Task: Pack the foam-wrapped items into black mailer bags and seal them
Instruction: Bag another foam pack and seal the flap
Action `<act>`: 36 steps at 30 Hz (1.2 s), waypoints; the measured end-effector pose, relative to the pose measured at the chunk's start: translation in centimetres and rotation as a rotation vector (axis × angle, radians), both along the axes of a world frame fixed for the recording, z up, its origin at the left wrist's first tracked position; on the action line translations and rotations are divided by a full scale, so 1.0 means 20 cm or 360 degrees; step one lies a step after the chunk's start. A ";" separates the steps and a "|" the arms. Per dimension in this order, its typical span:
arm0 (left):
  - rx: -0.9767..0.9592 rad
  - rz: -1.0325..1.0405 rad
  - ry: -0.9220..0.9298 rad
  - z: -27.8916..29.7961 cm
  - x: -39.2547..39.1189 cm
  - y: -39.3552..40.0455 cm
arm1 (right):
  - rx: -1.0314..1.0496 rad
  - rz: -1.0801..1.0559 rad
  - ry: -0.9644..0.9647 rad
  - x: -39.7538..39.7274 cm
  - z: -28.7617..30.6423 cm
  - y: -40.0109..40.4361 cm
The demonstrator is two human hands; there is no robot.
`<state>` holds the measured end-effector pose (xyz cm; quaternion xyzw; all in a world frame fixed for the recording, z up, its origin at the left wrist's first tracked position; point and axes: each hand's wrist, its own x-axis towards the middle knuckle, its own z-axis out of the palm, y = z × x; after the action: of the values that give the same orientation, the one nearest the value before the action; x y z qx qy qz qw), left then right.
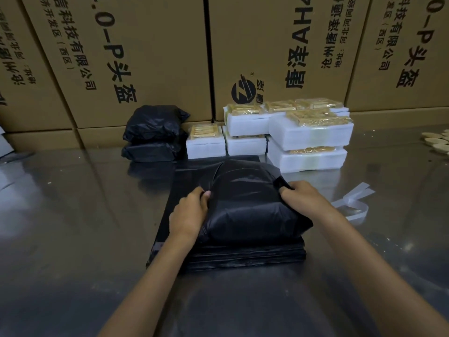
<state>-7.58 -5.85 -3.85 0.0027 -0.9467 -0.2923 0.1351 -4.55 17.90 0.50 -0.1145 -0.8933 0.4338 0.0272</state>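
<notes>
A bulging black mailer bag with an item inside lies on top of a flat stack of empty black bags in the middle of the steel table. My left hand grips the bag's left side, fingers curled into the plastic. My right hand pinches the bag's far right corner. Behind, several white foam-wrapped items topped with yellowish packets stand in stacks. Two packed black bags are piled at the back left.
Large printed cardboard boxes wall off the back. Peeled clear tape strips lie right of the bag. Pale round discs sit at the far right edge. The steel table is shiny.
</notes>
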 end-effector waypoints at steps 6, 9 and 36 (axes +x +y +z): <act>-0.0233 0.0037 -0.0066 0.01 0.02 0.00 | 0.0453 -0.0142 0.0021 0.02 0.01 -0.03; -0.0038 -0.0024 0.0013 -0.01 0.03 -0.03 | 0.0863 -0.0259 0.0457 0.03 0.11 -0.08; 0.0720 -0.0118 0.0771 0.09 0.04 -0.17 | -0.0121 0.1239 0.0307 -0.30 0.17 -0.59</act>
<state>-6.71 -9.24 -2.00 -0.0713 -0.7976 -0.4921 0.3415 -10.60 6.11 3.85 0.2728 -0.8466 0.4532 -0.0596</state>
